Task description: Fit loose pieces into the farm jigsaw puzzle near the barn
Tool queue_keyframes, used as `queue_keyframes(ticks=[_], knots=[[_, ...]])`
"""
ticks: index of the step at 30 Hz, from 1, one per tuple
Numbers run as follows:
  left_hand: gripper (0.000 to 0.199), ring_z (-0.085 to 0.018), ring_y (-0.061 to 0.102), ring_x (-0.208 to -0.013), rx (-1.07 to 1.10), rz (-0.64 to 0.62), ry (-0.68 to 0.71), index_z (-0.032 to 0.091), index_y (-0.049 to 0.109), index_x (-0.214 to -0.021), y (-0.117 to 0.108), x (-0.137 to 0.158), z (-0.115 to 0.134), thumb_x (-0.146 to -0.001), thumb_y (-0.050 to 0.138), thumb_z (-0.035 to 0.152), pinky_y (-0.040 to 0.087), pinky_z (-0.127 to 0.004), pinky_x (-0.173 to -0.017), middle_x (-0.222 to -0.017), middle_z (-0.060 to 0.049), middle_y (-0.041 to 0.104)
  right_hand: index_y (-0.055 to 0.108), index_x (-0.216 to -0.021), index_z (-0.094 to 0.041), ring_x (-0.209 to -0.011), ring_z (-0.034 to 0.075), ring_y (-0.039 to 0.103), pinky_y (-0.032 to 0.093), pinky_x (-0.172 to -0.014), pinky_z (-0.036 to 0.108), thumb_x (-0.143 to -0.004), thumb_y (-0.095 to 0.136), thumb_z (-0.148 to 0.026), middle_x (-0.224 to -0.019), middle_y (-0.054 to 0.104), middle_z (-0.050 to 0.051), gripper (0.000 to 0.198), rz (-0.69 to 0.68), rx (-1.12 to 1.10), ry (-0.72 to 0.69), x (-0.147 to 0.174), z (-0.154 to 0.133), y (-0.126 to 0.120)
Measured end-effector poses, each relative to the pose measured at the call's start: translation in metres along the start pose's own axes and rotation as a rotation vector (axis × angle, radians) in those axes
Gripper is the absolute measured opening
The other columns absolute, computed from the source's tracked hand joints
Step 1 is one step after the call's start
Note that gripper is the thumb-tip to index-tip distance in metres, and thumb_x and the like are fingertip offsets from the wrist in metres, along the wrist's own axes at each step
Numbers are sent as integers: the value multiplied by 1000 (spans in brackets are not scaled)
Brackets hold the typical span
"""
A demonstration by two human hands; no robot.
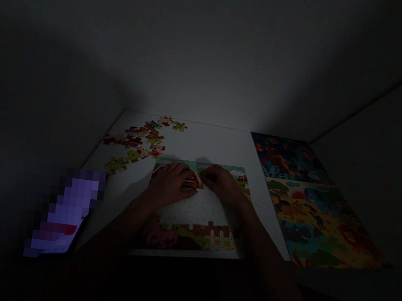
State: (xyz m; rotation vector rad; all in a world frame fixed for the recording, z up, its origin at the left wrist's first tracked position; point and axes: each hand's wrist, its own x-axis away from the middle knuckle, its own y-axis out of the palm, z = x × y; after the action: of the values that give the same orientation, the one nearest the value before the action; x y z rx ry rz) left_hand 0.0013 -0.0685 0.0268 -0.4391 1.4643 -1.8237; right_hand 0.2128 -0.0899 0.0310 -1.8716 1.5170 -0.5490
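A partly assembled farm jigsaw puzzle (222,236) lies on a white board, with its middle bare. Its upper strip shows a red barn (191,176), sky and a small tractor; a pink pig and white fence are along its lower strip. My left hand (170,182) rests over the upper left part, fingers curved and thumb apart by the barn. Close to it, my right hand (219,182) has its fingers bent together at the barn's right edge. A small yellowish patch shows under those fingertips; whether they pinch a piece is too dark to tell.
Loose puzzle pieces (134,141) are scattered at the board's upper left. On the right lie a dark picture puzzle (291,159) and a savanna animal puzzle (318,223). A lit, blurred phone (69,212) stands at the left edge. Walls rise behind and beside the table.
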Motion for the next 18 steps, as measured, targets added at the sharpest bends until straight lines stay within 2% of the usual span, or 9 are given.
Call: queue_keyframes(ticks=[8,11,14,18], knots=[[38,-28,54,-106,-109,15,40,19,63,-104,1,-4,9,-89,56,54,39,-43,-97,-109,-9,62,68,-92,-17,-85,17,60,44,-77,29,-90,54,-17,-93,65,7,14,-17,205,-48,2,-6,1],[42,-29,54,-106,-107,7,53,18,63,-104,4,-6,10,-86,59,57,38,-44,-99,-108,-10,62,67,-89,-16,-85,18,59,43,-77,28,-92,52,-19,-92,64,8,16,-21,266,-41,2,-8,0],[46,-30,53,-109,-70,7,45,18,63,-105,6,-6,9,-82,64,58,38,-45,-100,-112,-11,62,67,-88,-17,-87,18,59,43,-78,28,-91,52,-18,-93,64,7,15,-32,260,-55,3,-7,-1],[37,-26,54,-108,-29,9,58,21,65,-104,6,-5,7,-85,63,53,40,-42,-101,-113,-7,63,68,-91,-17,-91,18,59,44,-81,28,-89,53,-17,-95,63,7,15,-21,203,-77,3,-3,0]])
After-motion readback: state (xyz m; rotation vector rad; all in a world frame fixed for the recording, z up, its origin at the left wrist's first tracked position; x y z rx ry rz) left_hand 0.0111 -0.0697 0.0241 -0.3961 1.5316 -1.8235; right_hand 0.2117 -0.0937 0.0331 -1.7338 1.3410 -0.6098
